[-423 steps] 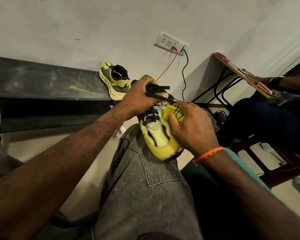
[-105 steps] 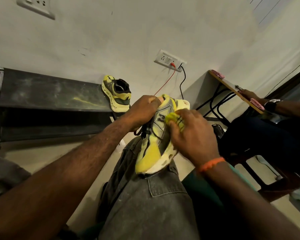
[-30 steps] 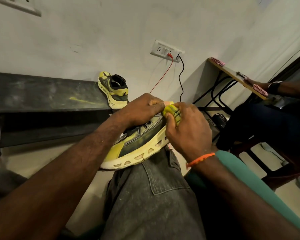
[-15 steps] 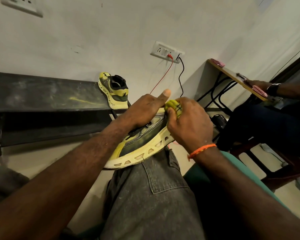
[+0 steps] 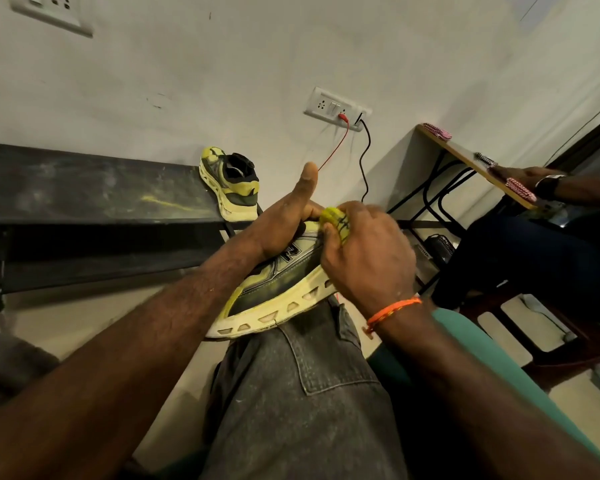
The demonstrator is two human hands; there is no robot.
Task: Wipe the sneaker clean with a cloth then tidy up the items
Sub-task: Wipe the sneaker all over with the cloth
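A yellow and grey sneaker lies on its side across my knee, its pale sole facing me. My left hand grips the sneaker's upper from above, with the thumb sticking straight up. My right hand holds a bunched yellow cloth with dark stripes and presses it against the heel end of the sneaker. The heel itself is hidden behind my right hand.
The matching second sneaker stands at the right end of a dusty black rack by the wall. Two cables hang from a wall socket. Another seated person works at a small wooden table on the right.
The sneaker was turned from toe-down to lying sideways with its sole toward me. In the last half second my left thumb rose higher and the cloth shifted slightly on the heel end.
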